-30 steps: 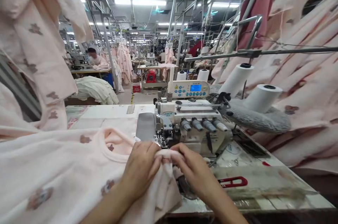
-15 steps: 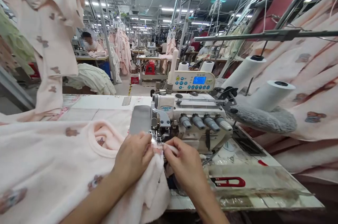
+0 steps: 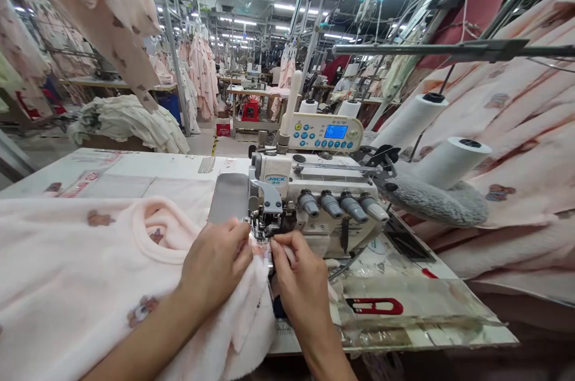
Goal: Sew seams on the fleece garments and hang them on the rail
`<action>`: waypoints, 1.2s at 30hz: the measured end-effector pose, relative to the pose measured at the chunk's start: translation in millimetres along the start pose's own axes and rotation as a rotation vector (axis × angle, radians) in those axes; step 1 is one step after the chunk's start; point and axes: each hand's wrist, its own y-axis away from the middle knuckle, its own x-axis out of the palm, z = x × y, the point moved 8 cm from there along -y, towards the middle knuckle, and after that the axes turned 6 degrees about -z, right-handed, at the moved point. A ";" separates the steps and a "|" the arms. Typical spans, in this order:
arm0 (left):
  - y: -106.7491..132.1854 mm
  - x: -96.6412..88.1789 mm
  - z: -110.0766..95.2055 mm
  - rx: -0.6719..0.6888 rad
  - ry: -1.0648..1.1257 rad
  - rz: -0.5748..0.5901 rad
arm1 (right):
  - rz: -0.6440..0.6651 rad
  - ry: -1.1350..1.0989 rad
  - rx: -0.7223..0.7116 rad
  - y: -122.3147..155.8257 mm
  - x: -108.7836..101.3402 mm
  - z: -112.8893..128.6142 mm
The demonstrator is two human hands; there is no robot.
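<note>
A pale pink fleece garment (image 3: 81, 261) with bear prints and a ribbed round neckline lies over the table's left part. Its edge runs up to the presser foot of a white overlock sewing machine (image 3: 314, 180). My left hand (image 3: 218, 258) is closed on the fabric just left of the needle area. My right hand (image 3: 299, 276) pinches the fabric edge between thumb and fingers, right in front of the presser foot. The fingertips of both hands partly hide the stitching spot. Below them the loose fabric hangs over the table's front edge.
Red thread snips (image 3: 377, 306) lie on the table at the right. White thread cones (image 3: 458, 159) stand behind the machine, by a grey fuzzy roll (image 3: 442, 195). More pink fabric (image 3: 503, 177) hangs at the right, and a hanging piece (image 3: 108, 21) at the upper left.
The view has shifted, so the machine and both hands appear slightly more to the left. The hanging piece at upper left has swung upward, off the table. Both hands keep their grip.
</note>
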 end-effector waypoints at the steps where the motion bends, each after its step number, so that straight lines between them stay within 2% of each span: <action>1: 0.0 0.0 0.1 -0.003 -0.002 0.001 | -0.005 0.005 -0.017 0.1 -0.3 1.3; 9: 2.5 -0.8 -0.5 0.008 -0.014 -0.020 | -0.066 0.083 -0.126 2.9 1.0 7.3; 14: 0.3 -1.6 -0.1 -0.017 -0.106 -0.043 | -0.120 0.198 -0.245 12.0 -3.1 16.1; 18: 0.0 -3.2 -0.8 -0.015 -0.145 -0.068 | -0.345 0.257 -0.354 36.7 -29.3 23.9; 19: 0.4 -3.8 -0.8 -0.015 -0.149 -0.074 | -0.338 0.230 -0.329 41.1 -29.9 20.0; 20: 1.0 -4.5 -0.9 -0.015 -0.154 -0.081 | -0.272 0.183 -0.271 43.1 -24.9 13.1; 23: 2.6 -6.8 -1.8 -0.006 -0.171 -0.103 | 0.121 -0.068 0.050 47.4 13.9 -12.9; 24: 2.8 -7.4 -2.0 -0.004 -0.174 -0.108 | 0.201 -0.164 0.166 49.9 24.0 -18.3; 26: 2.2 -7.8 -1.9 -0.005 -0.171 -0.112 | 0.208 -0.310 0.322 51.2 30.0 -22.1; 29: 1.3 -9.0 -2.5 -0.007 -0.153 -0.114 | 0.013 -0.400 0.381 50.0 15.9 -23.2; 31: 4.8 -16.0 -6.4 0.014 -0.139 -0.180 | -0.028 -0.508 0.445 55.7 14.9 -29.6; 34: 26.5 -32.6 -22.2 0.158 -0.049 -0.364 | 0.101 -0.777 0.613 70.1 34.0 -40.9; 36: 50.3 -32.5 -34.6 0.307 0.049 -0.395 | 0.211 -0.894 0.663 75.5 43.8 -41.1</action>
